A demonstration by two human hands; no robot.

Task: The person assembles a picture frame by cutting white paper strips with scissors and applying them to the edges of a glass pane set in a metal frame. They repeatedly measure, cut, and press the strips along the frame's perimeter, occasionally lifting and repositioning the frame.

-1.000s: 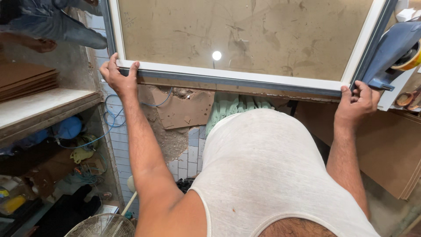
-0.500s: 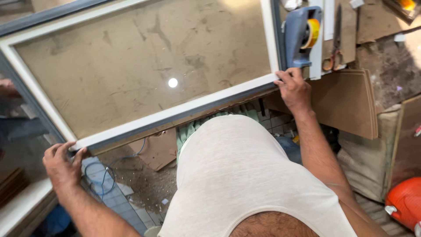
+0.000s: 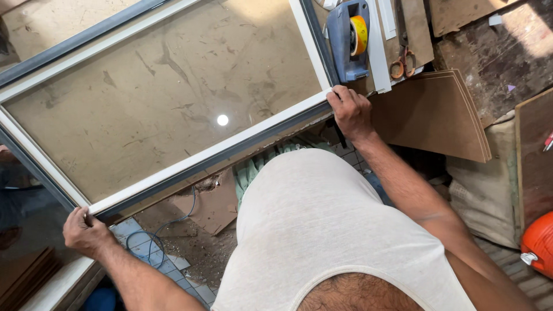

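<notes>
The framed glass panel point(image 3: 167, 109) is the biggest thing, it fills the far left and centre of the view and lies tilted, w/ its near edge running from near left up to far right. The frame is white inside and grey outside; the glass is dusty and shows a small bright light spot.

Right of the panel a stack of brown boards point(image 3: 438, 118) lies flat, fanned a little at the right edge. Near it on the right, a beige sack point(image 3: 489, 184), and at the right border an orange round object point(image 3: 538, 242), only partly in view.

On the far side, just beside the panel's right corner, stands a blue tape dispenser point(image 3: 348, 40) w/ a yellow roll, and right of it scissors point(image 3: 401, 62) w/ orange handles.

The right hand point(image 3: 350, 112) has its fingers closed around the panel's near right corner, thumb side on the frame. The left hand point(image 3: 85, 230) grips the near left corner, fingers curled on the frame edge.

Below the panel, on the tiled floor point(image 3: 173, 262), a thin blue cable point(image 3: 152, 239) and debris.
</notes>
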